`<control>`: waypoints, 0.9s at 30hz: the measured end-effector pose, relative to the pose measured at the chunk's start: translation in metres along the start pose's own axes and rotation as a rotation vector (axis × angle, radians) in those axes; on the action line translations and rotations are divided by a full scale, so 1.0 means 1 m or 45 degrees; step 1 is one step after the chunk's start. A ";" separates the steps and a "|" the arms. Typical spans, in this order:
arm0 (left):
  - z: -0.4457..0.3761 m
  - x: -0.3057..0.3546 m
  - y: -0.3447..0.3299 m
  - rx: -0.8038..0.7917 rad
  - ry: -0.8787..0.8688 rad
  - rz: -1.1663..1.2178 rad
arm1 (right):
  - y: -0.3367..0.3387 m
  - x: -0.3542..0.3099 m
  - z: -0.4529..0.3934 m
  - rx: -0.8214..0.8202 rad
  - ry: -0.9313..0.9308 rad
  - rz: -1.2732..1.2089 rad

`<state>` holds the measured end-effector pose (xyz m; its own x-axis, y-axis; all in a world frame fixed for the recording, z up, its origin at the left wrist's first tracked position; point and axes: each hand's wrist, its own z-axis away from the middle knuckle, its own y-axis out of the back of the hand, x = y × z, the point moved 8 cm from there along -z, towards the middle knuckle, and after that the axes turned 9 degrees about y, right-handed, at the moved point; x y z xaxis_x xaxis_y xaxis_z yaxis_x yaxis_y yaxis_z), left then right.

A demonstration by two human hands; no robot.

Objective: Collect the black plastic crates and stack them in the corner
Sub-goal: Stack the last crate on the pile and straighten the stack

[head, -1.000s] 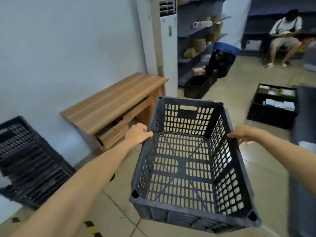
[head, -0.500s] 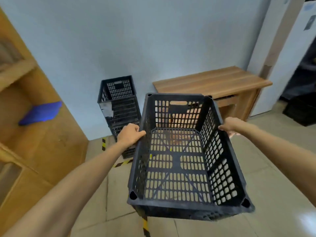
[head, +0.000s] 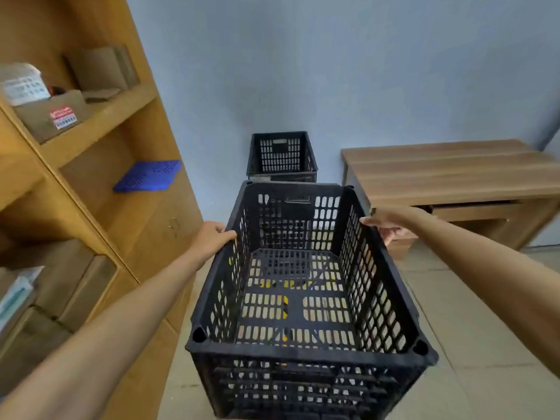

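Note:
I carry an empty black plastic crate (head: 306, 353) in front of me, above the floor. My left hand (head: 212, 234) grips its left rim and my right hand (head: 386, 224) grips its right rim, both near the far end. Straight ahead, a stack of black crates (head: 281, 156) stands against the blue wall in the corner; the carried crate hides the lower part of that stack.
A wooden shelf unit (head: 100, 183) runs along the left, holding cardboard boxes (head: 54, 113) and a blue plastic panel (head: 148, 175). A wooden desk (head: 448, 174) stands at the right against the wall. Yellow-black floor tape (head: 285, 310) shows through the crate's bottom.
The view has swung left and moved closer to the corner. The crate stack now lies directly behind the carried crate, and the shelf unit fills the left side. Both hands keep their grip.

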<state>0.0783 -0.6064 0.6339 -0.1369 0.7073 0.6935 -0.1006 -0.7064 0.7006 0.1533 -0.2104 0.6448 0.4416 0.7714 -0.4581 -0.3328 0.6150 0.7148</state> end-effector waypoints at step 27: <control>-0.277 0.098 0.120 0.267 0.105 0.393 | 0.181 -0.220 -0.280 0.424 0.411 0.403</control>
<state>-0.2196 -0.6292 0.7394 -0.2091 0.4514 0.8675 0.1603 -0.8593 0.4858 -0.2376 -0.2229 0.7268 0.0684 0.9529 -0.2954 -0.1033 0.3012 0.9479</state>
